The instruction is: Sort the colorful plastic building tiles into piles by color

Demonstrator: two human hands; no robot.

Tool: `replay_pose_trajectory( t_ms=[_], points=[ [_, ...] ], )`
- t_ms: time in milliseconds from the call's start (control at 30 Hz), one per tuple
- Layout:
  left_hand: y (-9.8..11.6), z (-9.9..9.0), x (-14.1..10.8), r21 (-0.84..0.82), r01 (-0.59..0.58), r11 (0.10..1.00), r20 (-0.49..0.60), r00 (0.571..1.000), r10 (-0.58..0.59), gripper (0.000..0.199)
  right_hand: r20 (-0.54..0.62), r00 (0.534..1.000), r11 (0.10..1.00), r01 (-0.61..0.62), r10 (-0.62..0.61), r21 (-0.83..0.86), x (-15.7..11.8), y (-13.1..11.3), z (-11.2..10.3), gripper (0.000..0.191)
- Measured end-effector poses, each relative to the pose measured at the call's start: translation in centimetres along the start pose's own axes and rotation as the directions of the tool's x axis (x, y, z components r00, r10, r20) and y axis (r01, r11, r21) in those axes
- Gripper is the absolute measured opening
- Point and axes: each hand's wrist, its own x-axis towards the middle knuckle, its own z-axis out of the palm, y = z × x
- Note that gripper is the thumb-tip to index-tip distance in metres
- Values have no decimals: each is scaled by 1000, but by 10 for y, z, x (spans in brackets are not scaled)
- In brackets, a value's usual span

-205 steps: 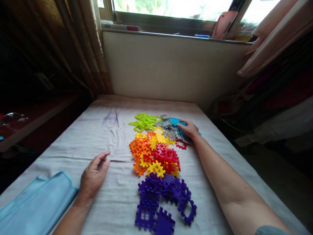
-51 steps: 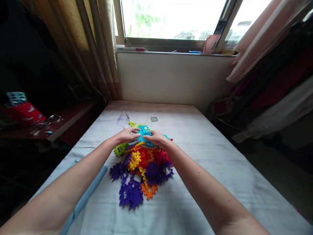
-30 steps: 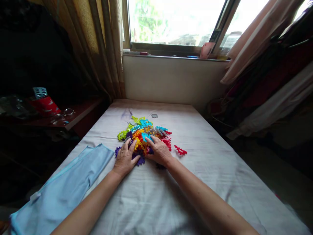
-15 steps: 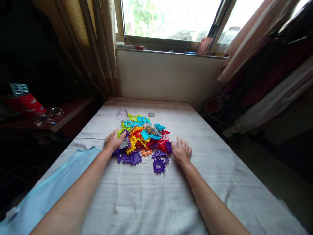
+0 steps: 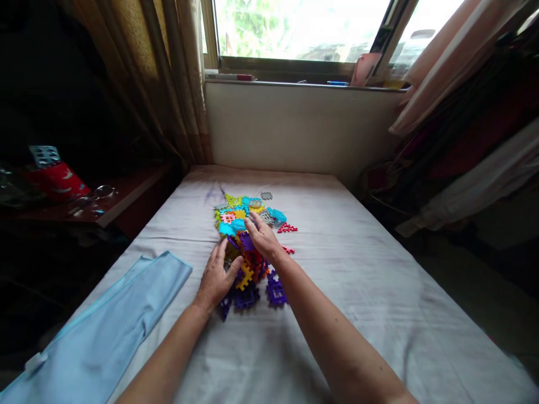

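Observation:
A heap of flat plastic interlocking pieces with notched edges lies on the pale bed sheet (image 5: pixel 357 280). Blue pieces (image 5: pixel 232 226), yellow ones (image 5: pixel 245 276) and purple ones (image 5: pixel 276 292) show among green, red and grey. My left hand (image 5: pixel 217 274) rests against the heap's left side, fingers extended and thumb apart. Across the heap's right side reaches my right hand (image 5: pixel 261 238), its fingers stretched forward over the pieces. Neither hand visibly grips a piece. My right hand and forearm hide part of the heap. A red triangular piece (image 5: pixel 287 227) lies at the right edge.
A folded light blue cloth (image 5: pixel 105 325) lies on the left of the bed. Glasses (image 5: pixel 103 192) and a red container (image 5: pixel 61 179) stand on a dark table at left. Clothes hang at right. The window sill (image 5: pixel 295 84) holds a pink object (image 5: pixel 365 69).
Both hands have moved inward; the right went left and forward over the heap. The pieces are bunched more narrowly and their order has shifted. The view has moved slightly.

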Motion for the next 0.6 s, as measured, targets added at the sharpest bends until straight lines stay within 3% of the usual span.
replay_pose_trajectory(
  t_ms=[133,267,333,433,533,600],
  points=[
    [-5,-18,-18,24,-64,998,-80,995,66,71,-60,994,993,87,-92,-85,-19,5,-37,51],
    [-12,-18,-22,113,-10,994,-106,994,23,84,-165,986,914,-40,-30,-404,-72,38,-65,50],
    [-8,-9,-26,135,-1,991,-39,999,6,88,-140,989,842,-109,40,-529,-104,52,-60,57],
    [10,8,-34,111,-93,989,46,995,88,90,5,1000,797,-6,11,-604,-139,62,-36,73],
    [28,14,-38,37,-151,988,34,988,150,81,73,993,857,116,-91,-503,-142,65,-16,74],
    [32,10,-32,-9,-128,992,-39,991,127,70,21,988,921,152,-155,-359,-131,67,-14,67]
  ],
)
